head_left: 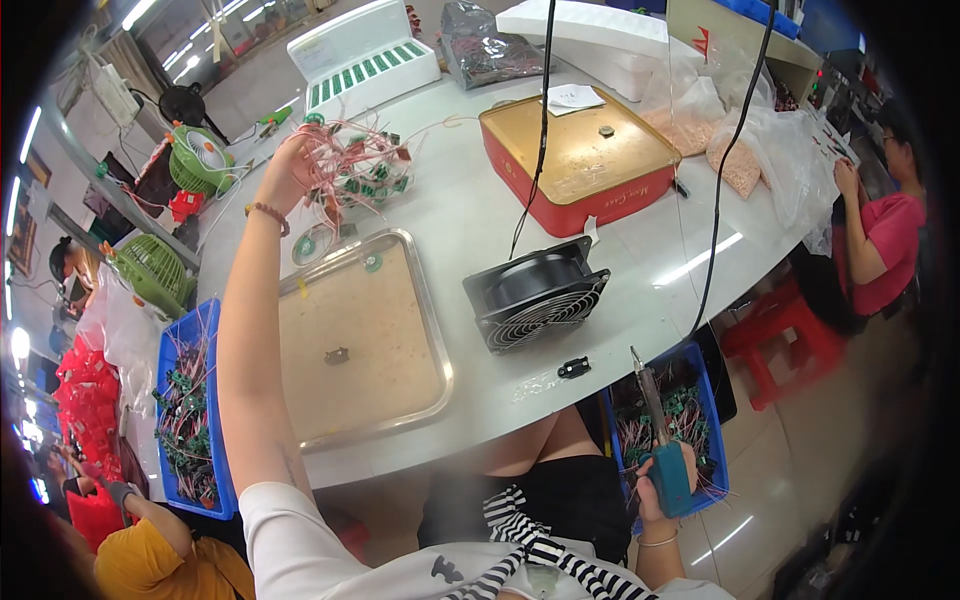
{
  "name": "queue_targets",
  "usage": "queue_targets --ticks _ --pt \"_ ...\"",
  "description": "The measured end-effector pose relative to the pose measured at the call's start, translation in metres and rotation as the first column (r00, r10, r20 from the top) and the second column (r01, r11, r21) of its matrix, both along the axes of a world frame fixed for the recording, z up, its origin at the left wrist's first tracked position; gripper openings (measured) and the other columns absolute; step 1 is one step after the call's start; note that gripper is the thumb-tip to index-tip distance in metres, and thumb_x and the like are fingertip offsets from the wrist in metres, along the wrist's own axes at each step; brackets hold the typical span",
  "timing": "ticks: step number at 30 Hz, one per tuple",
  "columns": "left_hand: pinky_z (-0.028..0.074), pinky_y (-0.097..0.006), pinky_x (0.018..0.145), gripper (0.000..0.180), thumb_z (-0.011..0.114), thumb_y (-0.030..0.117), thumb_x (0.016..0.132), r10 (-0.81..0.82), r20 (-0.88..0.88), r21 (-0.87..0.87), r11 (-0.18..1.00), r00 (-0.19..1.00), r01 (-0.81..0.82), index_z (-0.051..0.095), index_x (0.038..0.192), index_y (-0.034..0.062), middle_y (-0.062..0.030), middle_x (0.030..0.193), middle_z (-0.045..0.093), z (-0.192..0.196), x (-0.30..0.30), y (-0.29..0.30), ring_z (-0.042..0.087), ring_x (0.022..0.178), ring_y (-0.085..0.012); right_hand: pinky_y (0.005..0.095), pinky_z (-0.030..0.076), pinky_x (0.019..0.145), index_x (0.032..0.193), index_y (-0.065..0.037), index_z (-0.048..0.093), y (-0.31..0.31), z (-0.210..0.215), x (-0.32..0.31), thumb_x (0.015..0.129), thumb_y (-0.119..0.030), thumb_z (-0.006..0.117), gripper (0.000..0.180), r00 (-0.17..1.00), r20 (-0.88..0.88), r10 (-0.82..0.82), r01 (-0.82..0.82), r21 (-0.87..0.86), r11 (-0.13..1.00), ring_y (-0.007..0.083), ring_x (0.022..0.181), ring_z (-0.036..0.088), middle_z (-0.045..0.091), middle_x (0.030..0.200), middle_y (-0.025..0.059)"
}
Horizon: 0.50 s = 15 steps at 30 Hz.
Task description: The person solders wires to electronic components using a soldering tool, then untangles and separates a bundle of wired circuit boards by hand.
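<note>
My left hand (288, 172) reaches to the back left of the white table, its fingers closed at the edge of a tangled pile of wired circuit boards (372, 180), small and green with pink and white leads. Its fingertips are partly lost among the wires. At the lower right, beyond the table's front edge, my right hand (655, 497) grips a soldering iron (672, 478) by its teal handle, tip pointing up. Below my left forearm lies a metal-rimmed tray (400, 330) with a small dark part (337, 355) on it.
A black fan (540, 295) stands mid-table, with a small black part (574, 368) before it. Behind are a red and gold tin (580, 150) and a foam box (365, 70). Blue bins (215, 430) of boards flank the table. Black cables (722, 190) hang down.
</note>
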<state>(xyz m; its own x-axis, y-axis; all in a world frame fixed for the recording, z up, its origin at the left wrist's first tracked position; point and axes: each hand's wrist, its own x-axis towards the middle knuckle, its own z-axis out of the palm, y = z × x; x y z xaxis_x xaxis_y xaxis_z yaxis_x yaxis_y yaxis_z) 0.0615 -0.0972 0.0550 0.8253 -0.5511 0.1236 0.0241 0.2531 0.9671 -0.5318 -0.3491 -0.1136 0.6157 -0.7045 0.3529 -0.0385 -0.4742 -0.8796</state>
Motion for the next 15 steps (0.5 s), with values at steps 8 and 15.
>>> queue_targets --ticks 8,15 --pt "0.043 -0.040 0.100 0.052 0.054 0.031 0.095 -0.054 0.206 0.200 0.980 0.977 0.012 0.043 0.145 0.0175 -0.0061 0.147 0.038 -0.016 0.000 0.002 0.040 0.131 -0.0202 0.0377 0.048 0.076 0.078 -0.005 0.062 -0.005 0.002 0.000 0.079 -0.044 0.067 0.040 1.000 0.000 0.011 -0.011 -0.012 1.000 0.0298 0.088 0.061 0.062 0.084 0.0115" --pt "0.053 -0.023 0.060 0.021 0.067 0.015 0.087 0.165 0.548 0.617 0.583 0.820 -0.529 0.069 0.106 0.0055 -0.0031 0.084 0.069 -0.010 -0.004 0.025 0.066 0.069 -0.0115 0.0385 0.048 0.078 0.080 -0.004 0.062 -0.002 -0.001 0.002 0.080 -0.045 0.067 0.042 1.000 0.017 0.009 -0.009 -0.010 1.000 0.0298 0.089 0.061 0.062 0.078 0.0081"
